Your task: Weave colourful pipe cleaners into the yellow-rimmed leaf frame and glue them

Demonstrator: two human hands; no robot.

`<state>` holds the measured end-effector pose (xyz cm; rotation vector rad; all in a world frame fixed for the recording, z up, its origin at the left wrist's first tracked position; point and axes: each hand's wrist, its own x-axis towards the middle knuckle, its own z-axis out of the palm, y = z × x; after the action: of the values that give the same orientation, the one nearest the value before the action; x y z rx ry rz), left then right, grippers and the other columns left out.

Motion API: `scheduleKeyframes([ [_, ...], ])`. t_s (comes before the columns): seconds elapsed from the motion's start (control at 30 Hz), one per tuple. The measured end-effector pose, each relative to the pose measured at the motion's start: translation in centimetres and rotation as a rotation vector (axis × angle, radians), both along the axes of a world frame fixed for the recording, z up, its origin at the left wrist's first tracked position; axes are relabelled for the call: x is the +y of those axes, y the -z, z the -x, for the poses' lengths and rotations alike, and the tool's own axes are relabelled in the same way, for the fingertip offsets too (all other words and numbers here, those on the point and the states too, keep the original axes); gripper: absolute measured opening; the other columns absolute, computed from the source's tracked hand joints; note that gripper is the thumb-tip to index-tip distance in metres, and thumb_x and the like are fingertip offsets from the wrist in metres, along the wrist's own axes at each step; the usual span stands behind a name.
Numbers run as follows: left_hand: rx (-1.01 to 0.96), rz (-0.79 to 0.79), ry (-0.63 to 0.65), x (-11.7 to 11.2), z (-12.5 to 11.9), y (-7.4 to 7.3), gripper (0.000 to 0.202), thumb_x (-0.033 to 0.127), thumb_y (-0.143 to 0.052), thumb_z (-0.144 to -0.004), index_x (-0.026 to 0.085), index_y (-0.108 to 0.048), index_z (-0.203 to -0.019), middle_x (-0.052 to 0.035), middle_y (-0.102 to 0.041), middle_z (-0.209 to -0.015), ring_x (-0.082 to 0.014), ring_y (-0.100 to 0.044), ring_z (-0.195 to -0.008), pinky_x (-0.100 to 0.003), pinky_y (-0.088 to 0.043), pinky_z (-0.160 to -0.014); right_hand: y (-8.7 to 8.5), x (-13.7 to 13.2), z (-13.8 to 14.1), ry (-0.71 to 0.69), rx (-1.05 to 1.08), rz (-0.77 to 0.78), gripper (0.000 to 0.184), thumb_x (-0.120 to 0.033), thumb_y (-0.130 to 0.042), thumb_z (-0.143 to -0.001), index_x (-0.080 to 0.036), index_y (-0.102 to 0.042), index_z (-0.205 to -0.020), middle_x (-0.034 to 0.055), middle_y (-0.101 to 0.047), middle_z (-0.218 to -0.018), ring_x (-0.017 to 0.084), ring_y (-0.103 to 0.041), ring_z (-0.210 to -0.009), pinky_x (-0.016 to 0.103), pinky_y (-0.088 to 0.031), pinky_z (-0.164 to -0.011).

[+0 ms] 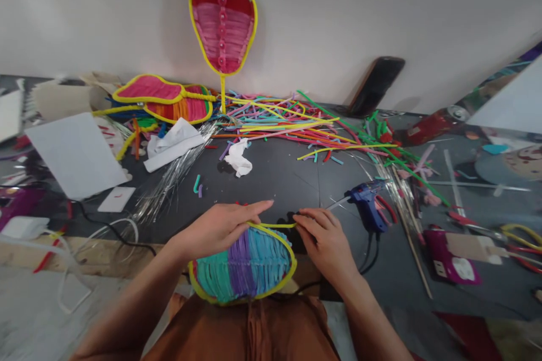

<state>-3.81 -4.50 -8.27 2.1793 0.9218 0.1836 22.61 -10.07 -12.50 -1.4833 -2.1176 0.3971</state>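
A pipe-cleaner fan in green, purple and blue strips lies at the table's front edge, close to my body. Yellow pipe cleaner runs along its rim. My left hand grips the fan's upper edge between thumb and fingers, covering its upper left part. From there a loose length of yellow pipe cleaner stretches to the right, apart from the rim. Its right end is pinched in the fingers of my right hand. A blue hot glue gun lies just beyond my right hand.
Loose pipe cleaners are heaped along the wall. A finished pink fan leans upright there, near a black phone. A red can and scissors are on the right. White paper and cables lie left.
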Motion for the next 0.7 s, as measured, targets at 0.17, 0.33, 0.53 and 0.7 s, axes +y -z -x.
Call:
scheduleKeyframes([
  [0.17, 0.002, -0.002, 0.001, 0.1, 0.3, 0.5, 0.053, 0.021, -0.038, -0.096, 0.034, -0.027, -0.146, 0.0023, -0.069, -0.11, -0.0127, -0.065, -0.096, -0.024, -0.047, -0.089, -0.7, 0.9, -2.9, 0.192, -0.12, -0.112, 0.028, -0.022, -0.046, -0.092, -0.02, -0.063, -0.114, 0.0118, -0.064, -0.11, 0.025, -0.053, -0.104, 0.045, -0.046, -0.09],
  [0.33, -0.022, 0.017, 0.006, 0.2, 0.3, 0.7, 0.053, 0.021, -0.037, -0.096, 0.033, -0.027, -0.147, 0.0022, -0.068, -0.113, -0.0127, -0.064, -0.098, -0.024, -0.047, -0.09, -0.6, 1.9, -8.7, 0.525, -0.372, -0.096, 0.037, -0.034, -0.048, -0.087, -0.013, -0.059, -0.116, 0.0183, -0.061, -0.114, 0.032, -0.052, -0.106, 0.051, -0.042, -0.091],
  [0.53, -0.012, 0.031, -0.004, 0.0, 0.2, 0.2, 0.05, 0.022, -0.035, -0.097, 0.032, -0.031, -0.145, 0.001, -0.067, -0.119, -0.0131, -0.063, -0.104, -0.026, -0.047, -0.094, 2.1, 2.7, -12.1, 0.619, -0.376, 0.139, 0.053, -0.042, -0.049, -0.08, -0.01, -0.052, -0.122, 0.0162, -0.067, -0.098, 0.032, -0.061, -0.09, 0.047, -0.045, -0.085],
  [0.7, -0.018, 0.006, 0.02, -0.2, 0.4, 0.0, 0.052, 0.02, -0.035, -0.096, 0.032, -0.029, -0.146, -0.0006, -0.064, -0.123, -0.0148, -0.06, -0.111, -0.03, -0.045, -0.097, 1.2, 2.5, -12.0, 0.672, -0.254, 0.149, 0.055, -0.04, -0.052, -0.076, -0.011, -0.055, -0.122, 0.0173, -0.067, -0.098, 0.033, -0.062, -0.087, 0.048, -0.047, -0.08],
])
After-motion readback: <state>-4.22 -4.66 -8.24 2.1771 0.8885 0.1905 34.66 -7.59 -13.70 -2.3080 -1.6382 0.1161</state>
